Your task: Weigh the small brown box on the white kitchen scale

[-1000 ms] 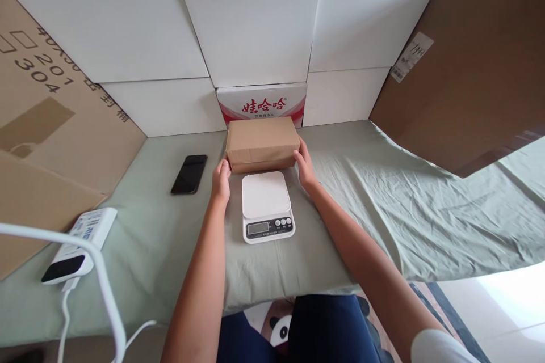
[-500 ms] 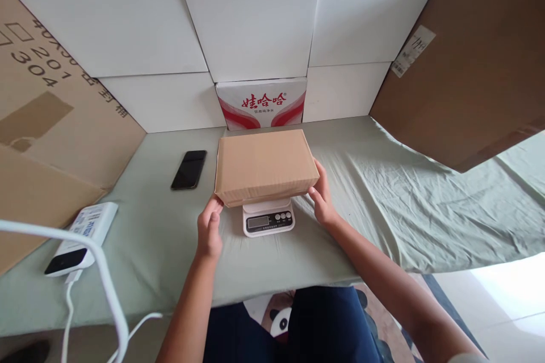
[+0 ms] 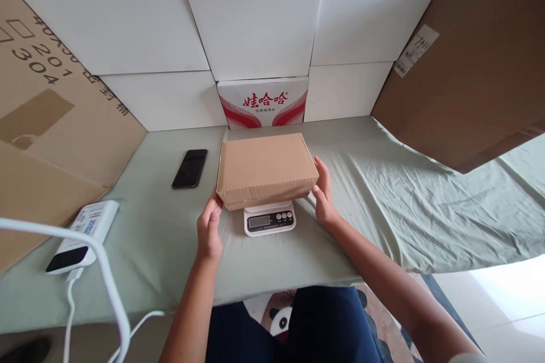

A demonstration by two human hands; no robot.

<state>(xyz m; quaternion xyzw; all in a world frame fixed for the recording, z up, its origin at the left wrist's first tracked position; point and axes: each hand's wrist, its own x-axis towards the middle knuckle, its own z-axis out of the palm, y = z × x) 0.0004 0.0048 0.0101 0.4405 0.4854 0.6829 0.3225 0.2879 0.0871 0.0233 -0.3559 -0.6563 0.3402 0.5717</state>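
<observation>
A closed brown cardboard box (image 3: 267, 165) sits over a white kitchen scale (image 3: 269, 232) and covers most of its platform. The scale's display (image 3: 259, 221) looks blank, and its buttons face me. At the box's front left corner, my left hand (image 3: 210, 229) has its fingers curled under the edge, partly hidden. On the opposite side my right hand (image 3: 324, 195) grips the right end, thumb at the front corner and fingers along the side. Whether the box rests fully on the platform is hidden.
A black phone (image 3: 189, 169) lies left of the box. Farther left is a white power strip (image 3: 87, 232) with a white cable (image 3: 104, 272). White boxes (image 3: 255, 28) line the back; large cardboard boxes (image 3: 464, 62) flank the green cloth (image 3: 298, 266).
The cardboard box has come down slightly and a little nearer to me, with both hands still on it. The camera view has shifted a little.
</observation>
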